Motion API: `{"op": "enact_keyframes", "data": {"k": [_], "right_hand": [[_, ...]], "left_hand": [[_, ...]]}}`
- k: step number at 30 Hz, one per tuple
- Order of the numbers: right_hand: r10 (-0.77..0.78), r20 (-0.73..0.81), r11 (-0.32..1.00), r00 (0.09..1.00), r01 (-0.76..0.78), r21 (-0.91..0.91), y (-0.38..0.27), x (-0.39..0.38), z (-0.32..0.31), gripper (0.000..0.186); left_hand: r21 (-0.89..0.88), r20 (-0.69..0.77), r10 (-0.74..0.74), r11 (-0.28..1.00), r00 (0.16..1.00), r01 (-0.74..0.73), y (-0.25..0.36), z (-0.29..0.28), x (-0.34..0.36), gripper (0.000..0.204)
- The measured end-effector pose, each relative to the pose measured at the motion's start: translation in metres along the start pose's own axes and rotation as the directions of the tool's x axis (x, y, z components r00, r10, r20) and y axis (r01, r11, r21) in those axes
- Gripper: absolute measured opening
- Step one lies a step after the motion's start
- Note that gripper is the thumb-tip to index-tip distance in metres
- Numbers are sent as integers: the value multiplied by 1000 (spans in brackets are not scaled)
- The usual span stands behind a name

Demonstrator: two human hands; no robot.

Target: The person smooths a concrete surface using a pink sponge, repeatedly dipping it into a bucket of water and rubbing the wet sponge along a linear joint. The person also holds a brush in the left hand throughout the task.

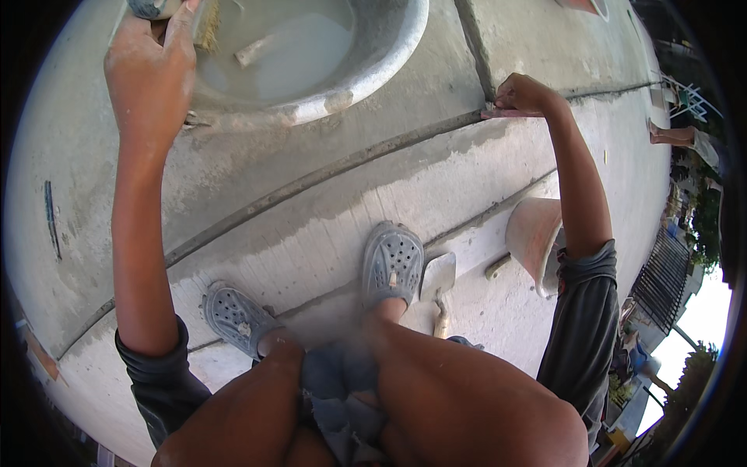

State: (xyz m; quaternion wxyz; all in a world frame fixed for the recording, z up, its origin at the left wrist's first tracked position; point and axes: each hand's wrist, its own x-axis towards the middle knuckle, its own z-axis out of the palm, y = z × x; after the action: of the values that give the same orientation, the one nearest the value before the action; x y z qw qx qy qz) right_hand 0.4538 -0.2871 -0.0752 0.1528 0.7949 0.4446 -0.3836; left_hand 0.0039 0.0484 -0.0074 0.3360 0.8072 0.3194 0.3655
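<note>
Grey concrete (436, 74), right fingers (510, 98) gripping flat pink tool (511, 114) at groove (342, 164), left fingers (181, 26) around dark rounded object (154, 8)

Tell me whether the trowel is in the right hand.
No, the trowel lies beside the right grey clog, while the right hand is away from it, at a flat pinkish piece.

right hand (529, 94) grips pinkish piece (511, 114)
</note>
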Motion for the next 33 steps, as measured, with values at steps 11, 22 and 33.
{"op": "enact_keyframes", "data": {"k": [11, 22, 33], "right_hand": [[-110, 16, 994, 994, 110, 17, -46, -4, 0, 16], [-128, -33, 992, 991, 129, 12, -83, -14, 11, 16], [-242, 13, 968, 970, 240, 79, -126, -19, 17, 17]], "left_hand": [[154, -23, 26, 988, 999, -22, 1, -6, 0, 20], [144, -25, 43, 989, 999, -39, -8, -5, -1, 22], [108, -43, 54, 993, 998, -49, -12, -1, 2, 19]]}}
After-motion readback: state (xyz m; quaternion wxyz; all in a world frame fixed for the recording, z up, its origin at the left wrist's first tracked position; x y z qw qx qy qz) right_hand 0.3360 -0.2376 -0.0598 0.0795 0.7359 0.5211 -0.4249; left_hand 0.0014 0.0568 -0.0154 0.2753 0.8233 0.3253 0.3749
